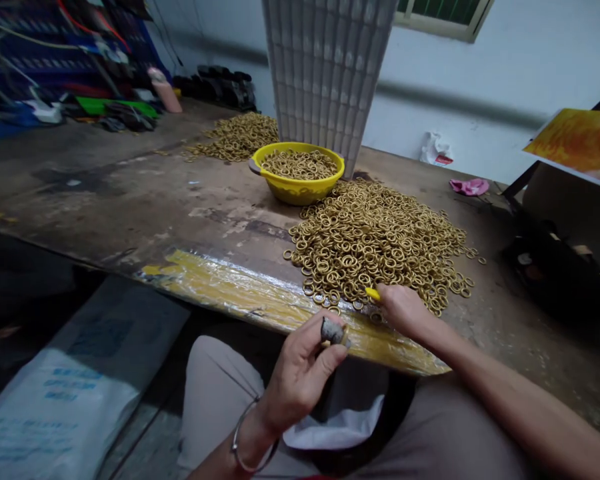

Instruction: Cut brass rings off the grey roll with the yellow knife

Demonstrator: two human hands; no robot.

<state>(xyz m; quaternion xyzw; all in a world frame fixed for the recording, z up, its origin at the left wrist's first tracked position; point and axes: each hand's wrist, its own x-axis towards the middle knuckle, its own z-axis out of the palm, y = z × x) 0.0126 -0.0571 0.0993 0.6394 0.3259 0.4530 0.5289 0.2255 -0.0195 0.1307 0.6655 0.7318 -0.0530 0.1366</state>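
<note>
My left hand [300,373] is just off the table's front edge, with thumb and fingers pinched together. A worn grey piece [333,331], perhaps a finger cover, sits at its fingertips. Beside it, a gold-coloured ring [345,335] shows edge-on in the pinch. My right hand [403,308] is closed around a slim yellow tool [373,294]; its yellow end sticks out to the left, and the rest is hidden in the fist. Directly behind this hand spreads a big heap of gold-coloured metal rings [375,240], with a few loose ones near the taped edge.
Behind the heap stands a yellow basin [300,190] full of rings. A tall grey ribbed panel [325,73] rises behind it. Another ring pile [245,133] lies farther back. Yellow tape [230,287] covers the table's front edge. A white bag [335,427] hangs between my knees.
</note>
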